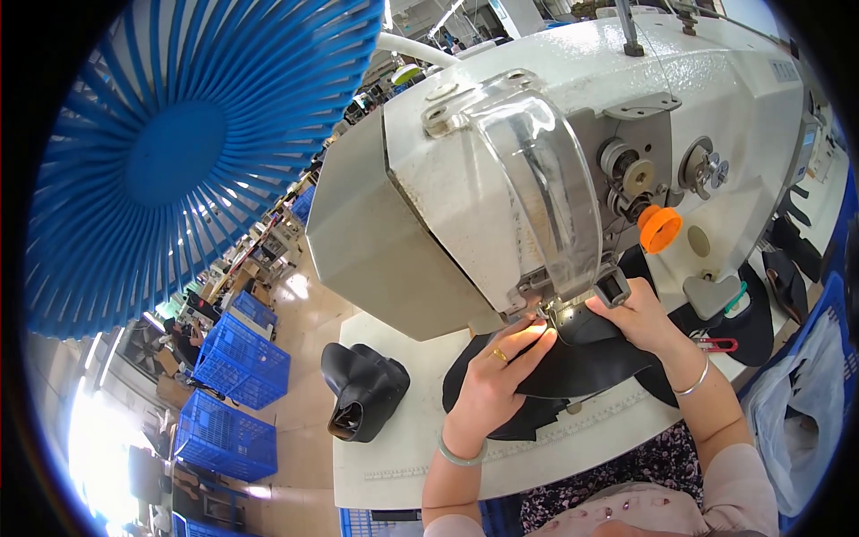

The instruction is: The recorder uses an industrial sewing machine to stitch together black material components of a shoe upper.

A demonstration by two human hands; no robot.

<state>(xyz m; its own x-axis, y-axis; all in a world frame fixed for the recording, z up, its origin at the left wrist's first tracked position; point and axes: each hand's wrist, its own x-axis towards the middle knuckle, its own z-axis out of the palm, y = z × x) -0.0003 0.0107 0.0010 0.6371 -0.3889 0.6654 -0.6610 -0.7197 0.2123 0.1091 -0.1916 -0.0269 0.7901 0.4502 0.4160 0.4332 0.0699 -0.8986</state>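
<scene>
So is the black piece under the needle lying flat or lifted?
Flat: black piece lies on the table, pressed by both hands.

Needle and presser foot: hidden behind clear guard [546,179] and fingertips of left hand [497,376]. Black leather piece [573,371]: middle covered by both hands, far edge lost under sewing machine head [555,134]; shape unclear. Right hand [640,313]: fingertips tucked out of sight against machine. Blue fan [179,152]: cut off by upper left rim. Black pieces [792,268] at right: bent by rim, partly cut. Plastic bag [805,412]: contents unreadable. Distant workshop [224,295] behind fan: too small, overexposed lower left.
</scene>
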